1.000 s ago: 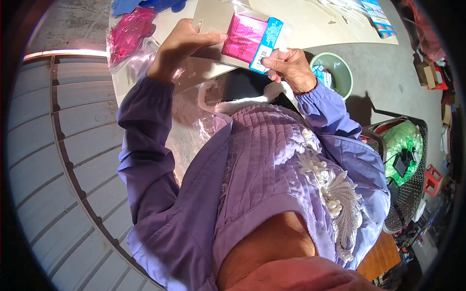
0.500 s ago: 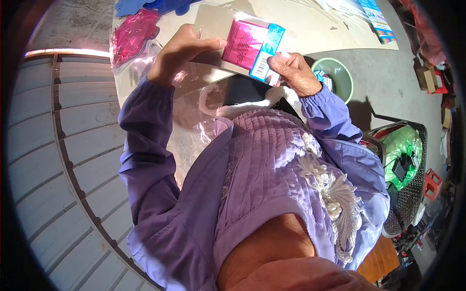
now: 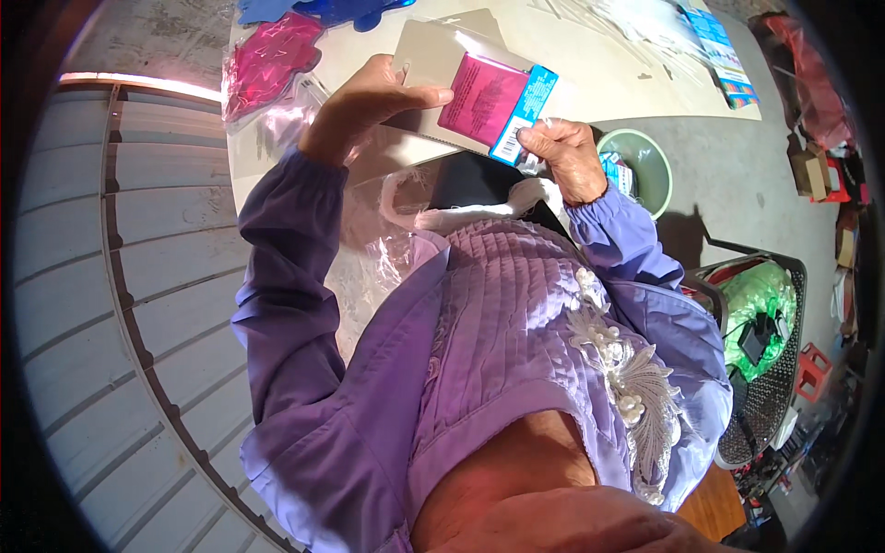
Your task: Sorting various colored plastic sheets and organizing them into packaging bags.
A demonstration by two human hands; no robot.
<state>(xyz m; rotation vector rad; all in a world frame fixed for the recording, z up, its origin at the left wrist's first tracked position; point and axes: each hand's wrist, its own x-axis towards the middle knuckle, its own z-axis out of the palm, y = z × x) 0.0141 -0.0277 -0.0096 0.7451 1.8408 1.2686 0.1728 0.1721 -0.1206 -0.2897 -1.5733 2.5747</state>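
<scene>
In front of me I hold a flat clear packet (image 3: pixel 477 101) between both hands. It has a folded pink sheet in it and a blue printed card strip (image 3: pixel 527 109) along its right end. My left hand (image 3: pixel 373 103) is closed on its left side, thumb on top, together with a grey-beige card (image 3: pixel 426 57) that lies behind the packet. My right hand (image 3: pixel 570 155) pinches the lower right corner by the card strip, thumb on top. Its fingers underneath are mostly hidden.
Pink foil pieces (image 3: pixel 272 64) and blue foil pieces (image 3: pixel 355 11) lie on the white table (image 3: pixel 590 83) at far left. Thin white sticks (image 3: pixel 627 46) and blue printed cards (image 3: pixel 724 60) lie far right. A pale green bin (image 3: pixel 656 157) stands beside the table, near a basket with a green bag (image 3: pixel 761 304).
The view has shifted slightly, so the hands and packet appear a little further right and lower. The pink sheet shows less glare. Both hands keep their grip on the packet.
</scene>
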